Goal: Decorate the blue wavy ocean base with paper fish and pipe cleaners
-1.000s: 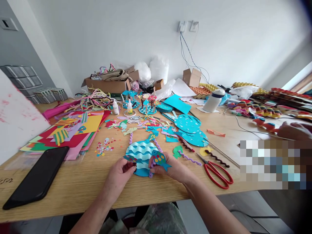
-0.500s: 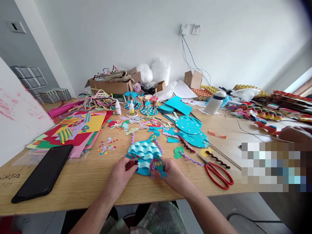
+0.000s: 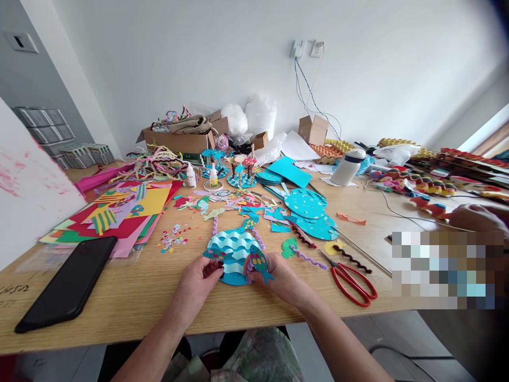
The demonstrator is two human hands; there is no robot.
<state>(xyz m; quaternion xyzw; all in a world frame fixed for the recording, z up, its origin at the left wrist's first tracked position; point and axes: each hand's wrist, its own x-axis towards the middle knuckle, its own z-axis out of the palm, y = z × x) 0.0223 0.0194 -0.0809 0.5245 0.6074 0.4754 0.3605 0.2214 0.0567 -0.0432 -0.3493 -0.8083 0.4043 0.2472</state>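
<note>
Between my hands lies a round blue paper base (image 3: pixel 230 278) with wavy white and pale blue strips across it. My left hand (image 3: pixel 199 278) is pinched at its left edge, just under a blue paper fish (image 3: pixel 216 255) with red spots, on what looks like a dark pipe cleaner stem. On the right edge, my right hand (image 3: pixel 280 277) is closed around a purple pipe cleaner (image 3: pixel 249 268) with thumb and fingers; a blue fish (image 3: pixel 258 260) with yellow and red spots tops it. Two more purple stems with fish rise at the back of the base.
Red-handled scissors (image 3: pixel 353 281) lie to the right, near a green cutout (image 3: pixel 289 248) on a purple pipe cleaner. A black phone (image 3: pixel 67 284) and coloured paper (image 3: pixel 159 199) are left. Glue bottles (image 3: pixel 213 176) stand behind paper scraps. Another person's hand (image 3: pixel 477 217) is far right.
The view has shifted slightly. My right hand and its fish have tilted a little, while my left hand keeps its pinch. The other person's hand has moved slightly left.
</note>
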